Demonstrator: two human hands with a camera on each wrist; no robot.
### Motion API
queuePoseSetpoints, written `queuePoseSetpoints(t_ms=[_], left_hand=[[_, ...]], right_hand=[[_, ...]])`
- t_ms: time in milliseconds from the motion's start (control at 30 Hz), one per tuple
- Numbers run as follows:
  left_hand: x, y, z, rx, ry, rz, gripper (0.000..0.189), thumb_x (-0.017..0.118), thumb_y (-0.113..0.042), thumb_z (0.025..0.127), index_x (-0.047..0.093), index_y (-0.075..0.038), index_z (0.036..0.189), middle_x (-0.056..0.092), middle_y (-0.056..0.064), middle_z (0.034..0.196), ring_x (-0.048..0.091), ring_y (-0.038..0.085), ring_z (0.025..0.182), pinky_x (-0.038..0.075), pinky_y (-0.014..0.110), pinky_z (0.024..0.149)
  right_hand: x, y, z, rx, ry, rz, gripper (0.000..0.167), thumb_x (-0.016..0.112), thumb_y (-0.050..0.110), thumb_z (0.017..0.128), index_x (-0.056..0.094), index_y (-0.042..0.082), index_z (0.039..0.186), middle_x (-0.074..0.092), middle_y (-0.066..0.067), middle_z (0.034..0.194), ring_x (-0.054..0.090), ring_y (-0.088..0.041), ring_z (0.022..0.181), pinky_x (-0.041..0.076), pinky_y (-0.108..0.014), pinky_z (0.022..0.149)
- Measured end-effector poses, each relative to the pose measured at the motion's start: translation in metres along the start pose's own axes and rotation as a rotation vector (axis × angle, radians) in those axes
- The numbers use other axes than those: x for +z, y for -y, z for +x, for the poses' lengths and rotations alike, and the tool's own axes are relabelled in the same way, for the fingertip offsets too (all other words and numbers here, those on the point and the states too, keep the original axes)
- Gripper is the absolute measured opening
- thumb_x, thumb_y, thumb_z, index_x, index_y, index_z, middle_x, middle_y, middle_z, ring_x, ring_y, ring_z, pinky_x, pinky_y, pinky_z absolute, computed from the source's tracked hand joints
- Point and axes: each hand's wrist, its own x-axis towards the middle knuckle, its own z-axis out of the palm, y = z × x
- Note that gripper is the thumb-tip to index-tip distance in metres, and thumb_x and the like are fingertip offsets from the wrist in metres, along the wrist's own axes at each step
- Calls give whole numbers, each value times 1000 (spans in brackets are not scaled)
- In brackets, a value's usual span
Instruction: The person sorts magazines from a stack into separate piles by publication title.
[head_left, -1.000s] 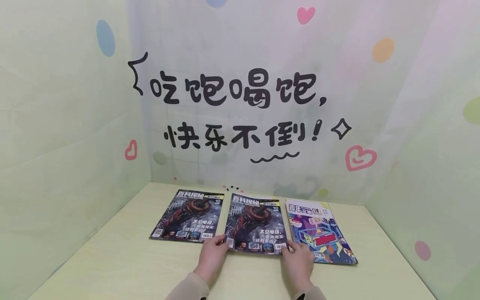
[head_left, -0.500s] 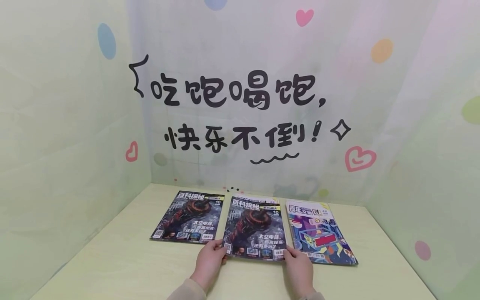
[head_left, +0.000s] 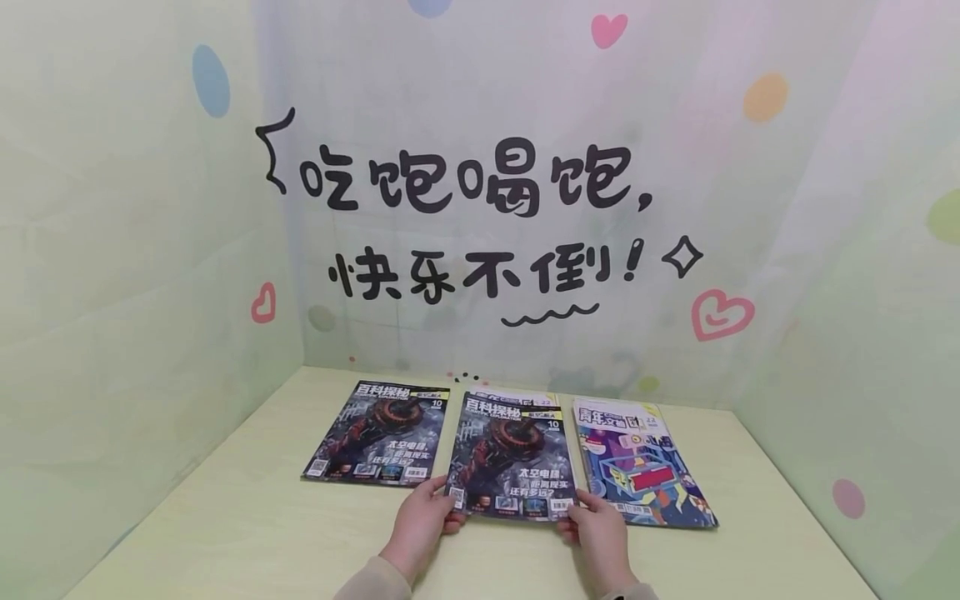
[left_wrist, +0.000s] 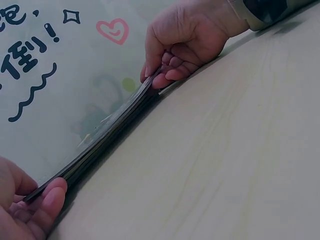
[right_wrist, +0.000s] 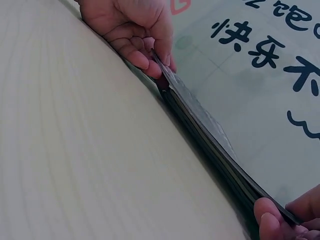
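Note:
A dark-covered magazine point(head_left: 517, 454) with a red machine on its cover lies in the middle of the head view. My left hand point(head_left: 422, 523) pinches its lower left corner, thumb on top and fingers curled beneath. At the lower right corner, my right hand point(head_left: 598, 533) pinches it the same way. Behind its top edge shows a pale strip of another magazine point(head_left: 546, 400), mostly covered. Both wrist views look along the near edge, where the top magazine point(left_wrist: 117, 120) is raised at the corners over darker layers below.
A matching dark magazine point(head_left: 378, 433) lies to the left. On the right is a colourful magazine point(head_left: 645, 475) with a pale title band, close beside my right hand. The light wooden table point(head_left: 247, 542) meets printed walls point(head_left: 480, 100) at the back and sides.
The held magazine has come slightly toward me, uncovering the pale strip behind its top edge. My right hand's fingers now curl further under its corner. The side magazines stay put.

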Motion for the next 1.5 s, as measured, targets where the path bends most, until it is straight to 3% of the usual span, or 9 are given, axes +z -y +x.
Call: queuePoseSetpoints(t_ms=[167, 400, 700, 1000, 1300, 1500], left_hand=[[-1, -1, 0, 3, 26, 4, 53, 49, 4, 90, 32, 20, 137, 66, 20, 95, 65, 14, 65, 57, 26, 59], [-1, -3, 0, 7, 16, 13, 54, 51, 4, 89, 33, 20, 137, 65, 27, 102, 65, 16, 67, 57, 30, 59], [-3, -2, 0, 5, 44, -72, 53, 47, 9, 90, 29, 20, 138, 64, 25, 101, 64, 14, 64, 54, 24, 55], [-11, -8, 1, -37, 5, -114, 53, 48, 10, 89, 31, 18, 139, 57, 28, 111, 63, 14, 65, 55, 25, 59], [-44, -19, 6, -62, -39, -119, 54, 49, 10, 89, 32, 15, 141, 45, 38, 126, 63, 15, 67, 55, 23, 62], [-85, -25, 13, -78, -53, -129, 56, 49, 11, 90, 30, 13, 142, 39, 38, 132, 63, 15, 69, 55, 23, 64]], right_hand=[[-1, 2, 0, 12, 42, 22, 50, 50, -4, 89, 37, -21, 134, 65, -11, 75, 61, -15, 57, 51, -24, 50], [0, 1, 3, 15, 33, 24, 53, 47, -10, 84, 37, -21, 135, 65, -14, 82, 61, -15, 57, 52, -25, 51], [3, 3, 2, 40, 21, 51, 53, 45, -12, 83, 37, -20, 135, 64, -20, 90, 61, -16, 58, 54, -27, 55], [13, 5, -2, -45, 33, 84, 53, 46, -15, 82, 37, -21, 134, 65, -22, 89, 62, -13, 57, 54, -25, 54], [42, 12, -6, -87, 94, 126, 52, 46, -16, 82, 36, -24, 132, 58, -35, 108, 62, -13, 62, 56, -26, 59], [77, 22, -11, -71, 157, 176, 53, 46, -16, 82, 35, -24, 133, 62, -30, 100, 62, -13, 62, 56, -25, 60]])
